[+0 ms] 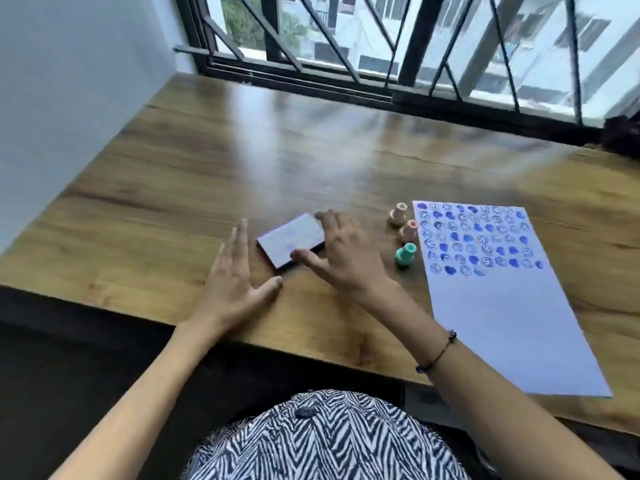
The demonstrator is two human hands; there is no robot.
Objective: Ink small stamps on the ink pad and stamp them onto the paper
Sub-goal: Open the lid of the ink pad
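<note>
Wood grain runs bare across the far half of the table [277,150], wide open up to the window [415,46]. The closed ink pad [291,240] sits near the front edge. Left hand [232,275] is spread flat just beside its left edge, holding nothing. Right hand [343,254] lies over its right end, fingers splayed, thumb on the lid. Three stamps [405,233] stand between pad and paper [502,306], whose near corner overhangs the table's edge.
</note>
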